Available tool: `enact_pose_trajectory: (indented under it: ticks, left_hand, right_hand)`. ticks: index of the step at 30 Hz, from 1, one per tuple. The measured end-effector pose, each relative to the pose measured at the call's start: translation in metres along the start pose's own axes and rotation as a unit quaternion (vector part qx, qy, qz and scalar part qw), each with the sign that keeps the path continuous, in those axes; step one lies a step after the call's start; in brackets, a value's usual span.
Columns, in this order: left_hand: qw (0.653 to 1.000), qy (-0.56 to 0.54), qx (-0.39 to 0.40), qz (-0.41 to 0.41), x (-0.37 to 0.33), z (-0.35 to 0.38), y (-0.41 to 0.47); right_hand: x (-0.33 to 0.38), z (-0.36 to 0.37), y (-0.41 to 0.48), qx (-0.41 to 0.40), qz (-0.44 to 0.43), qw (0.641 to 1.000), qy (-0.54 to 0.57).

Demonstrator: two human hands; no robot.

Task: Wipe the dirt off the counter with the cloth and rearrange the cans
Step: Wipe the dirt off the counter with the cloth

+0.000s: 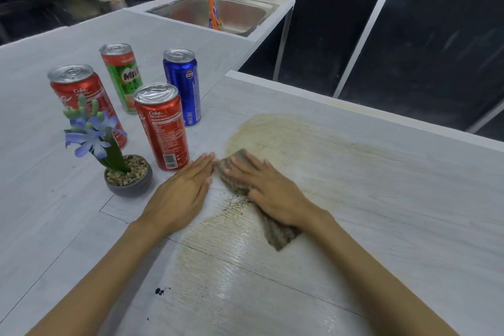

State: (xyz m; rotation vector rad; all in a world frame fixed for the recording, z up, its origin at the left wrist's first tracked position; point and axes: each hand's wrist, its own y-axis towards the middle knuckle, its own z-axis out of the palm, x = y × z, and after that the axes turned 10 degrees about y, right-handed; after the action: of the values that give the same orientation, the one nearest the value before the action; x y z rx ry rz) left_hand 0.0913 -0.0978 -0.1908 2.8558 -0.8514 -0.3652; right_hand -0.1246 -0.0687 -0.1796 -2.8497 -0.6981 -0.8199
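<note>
We work at the worktop (381, 199), where a wide tan smear (283, 133) spreads from its middle toward us, so our wiping centres there. The four cans (161, 125) stand clustered to the left, beside a small potted plant (128, 174), likely kept off the dirty patch until it is clean. Our right hand (270, 191) presses flat on the brown cloth (240, 174), fingers spread. Our left hand (182, 194) lies open and empty beside it, probably as a brace. Dark crumbs (234, 202) sit at the cloth's edge.
</note>
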Motion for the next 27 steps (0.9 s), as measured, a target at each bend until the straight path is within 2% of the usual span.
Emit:
enact_pose_trajectory:
  ticks: [2, 4, 7, 10, 12, 15, 18, 20, 22, 25, 27]
  left_hand:
    - [1.0, -0.002, 0.002, 0.008, 0.0, -0.001, 0.0]
    - [1.0, -0.003, 0.001, 0.012, 0.002, 0.0, -0.001]
    - [1.0, -0.001, 0.005, 0.023, 0.003, 0.002, -0.001]
    - [0.999, -0.001, 0.015, 0.03, 0.004, 0.004, 0.001]
    - [0.999, -0.002, 0.01, 0.033, 0.005, 0.004, 0.001]
    - [0.999, -0.004, 0.005, 0.043, 0.005, 0.003, 0.001]
    - [0.999, -0.01, 0.012, 0.048, 0.006, 0.0, -0.001]
    - [0.998, -0.006, 0.021, 0.058, 0.006, -0.003, -0.002]
    - [0.997, -0.009, 0.036, 0.074, 0.008, -0.005, -0.005]
    - [0.995, -0.026, 0.048, 0.086, 0.013, -0.008, -0.017]
    - [0.994, -0.027, 0.047, 0.097, 0.018, -0.009, -0.028]
  right_hand:
    - [0.005, 0.003, -0.038, 0.006, -0.038, 0.999, 0.023]
    - [0.002, -0.002, -0.067, 0.005, -0.041, 0.998, 0.049]
    - [-0.017, -0.022, -0.073, -0.028, 0.018, 0.998, 0.049]
    - [-0.026, -0.033, -0.031, -0.075, 0.12, 0.989, 0.047]
    - [-0.01, -0.023, 0.001, -0.085, 0.148, 0.984, 0.045]
    - [0.023, 0.008, 0.002, -0.08, 0.11, 0.99, 0.044]
    - [0.046, 0.031, -0.05, -0.082, 0.057, 0.994, 0.048]
    - [0.046, 0.026, -0.075, -0.076, 0.057, 0.994, 0.053]
    - [0.032, 0.011, -0.077, -0.088, 0.103, 0.99, 0.039]
    - [0.016, -0.004, -0.039, -0.136, 0.216, 0.967, 0.029]
    - [0.028, 0.004, -0.01, -0.15, 0.232, 0.961, 0.031]
